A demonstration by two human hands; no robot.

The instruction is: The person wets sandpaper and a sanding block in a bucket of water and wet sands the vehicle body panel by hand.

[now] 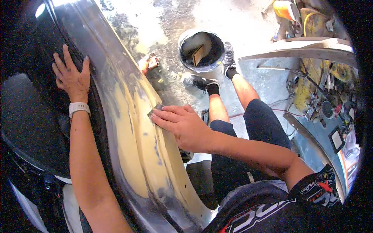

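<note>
A long car door sill runs from the top left to the bottom middle, patched with cream-yellow filler over grey and dark paint. My right hand presses a small dark piece of sandpaper against the sill's outer edge, with the fingers closed over it. Fingers spread, my left hand leans on the dark inner side of the door opening, beside the black rubber seal. That hand holds nothing.
A bucket with a flat brown piece in it stands on the stained floor near my shoes. A car seat is at left. Right of my legs are a curved panel, cables and cluttered tools.
</note>
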